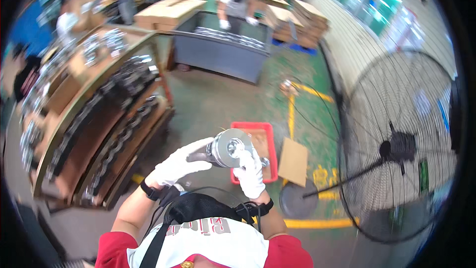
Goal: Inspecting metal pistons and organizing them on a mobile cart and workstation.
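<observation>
A round silvery metal part (223, 149) is held up in front of my chest, its flat disc face with a central hole turned up and toward the right. My left hand (183, 165), in a white glove, is closed around the part's left side. My right hand (251, 174), also gloved in white, has its fingers against the right edge and face of the disc. Behind the part and my right hand sits a red plastic bin (270, 136) on the floor, lined with brown material. A small shiny piece (265, 162) shows in it beside my right fingers.
At left stands a tiered rack (99, 82) loaded with shiny metal parts. A large fan (399, 146) is at right, beside a cardboard sheet (293, 161). Ahead, a person (237, 7) in white gloves works at a grey tub (213, 57). Cables cross the floor.
</observation>
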`<state>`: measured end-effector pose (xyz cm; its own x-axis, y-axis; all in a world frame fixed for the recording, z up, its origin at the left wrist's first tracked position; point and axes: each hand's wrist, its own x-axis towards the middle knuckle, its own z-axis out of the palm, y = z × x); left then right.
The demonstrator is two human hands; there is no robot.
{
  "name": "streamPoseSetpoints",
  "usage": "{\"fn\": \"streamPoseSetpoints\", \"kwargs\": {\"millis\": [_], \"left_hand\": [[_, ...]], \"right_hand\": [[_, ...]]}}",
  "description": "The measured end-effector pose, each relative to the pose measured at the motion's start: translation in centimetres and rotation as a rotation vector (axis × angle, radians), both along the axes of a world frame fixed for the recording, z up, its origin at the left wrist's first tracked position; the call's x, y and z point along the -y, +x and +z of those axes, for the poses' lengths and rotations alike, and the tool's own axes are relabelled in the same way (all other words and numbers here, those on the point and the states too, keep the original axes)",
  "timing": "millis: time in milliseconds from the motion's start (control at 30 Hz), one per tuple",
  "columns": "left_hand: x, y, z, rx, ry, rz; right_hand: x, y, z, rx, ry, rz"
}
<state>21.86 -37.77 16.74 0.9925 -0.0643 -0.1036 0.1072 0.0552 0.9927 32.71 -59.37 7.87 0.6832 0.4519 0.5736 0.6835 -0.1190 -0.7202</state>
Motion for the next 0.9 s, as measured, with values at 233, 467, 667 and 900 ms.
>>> {"fn": "streamPoseSetpoints", "kwargs": {"millis": [233,467,667,900], "left_hand": [[-1.9,-15.2,3.8,0.083,-0.097,0.457],[-4.3,-28.1,5.1,0.093,-0.537,0.411],[-7.8,-33.6,1.1,0.351,-1.267,0.479],[-9.0,-36.2,-2.4,0.623,-1.058,0.602]], "right_hand": [[-8.1,-8.3,8.6,-1.161,0.274,0.765],[-14.8,-18.0,10.4,-0.312,0.217,0.812],[-16.1,-28.9,15.8,0.723,0.038,0.822],[-11.7,-31.0,14.0,-0.922,-0.037,0.971]]}}
